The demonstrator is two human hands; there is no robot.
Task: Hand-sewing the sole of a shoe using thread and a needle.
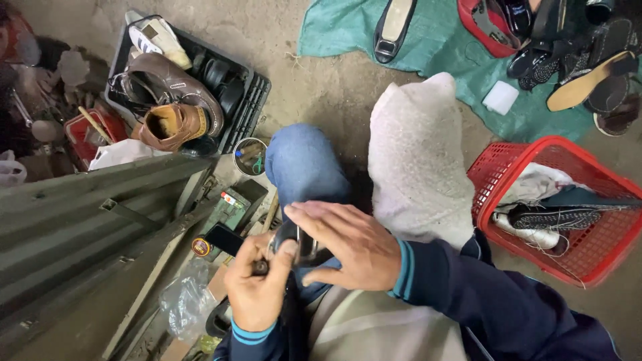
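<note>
While the left hand is closed in a fist around a small dark tool handle and the right hand lies flat with fingers stretched over a dark shoe part on the lap, just above the knee, the work looks mid-way, with pressing or stitching under way and nothing finished in sight. Most of the shoe part is hidden beneath the right palm, so I cannot tell its shape or how much is done, and the tool's tip is covered too. Nearby stand a red basket of shoes and a black crate of boots.
</note>
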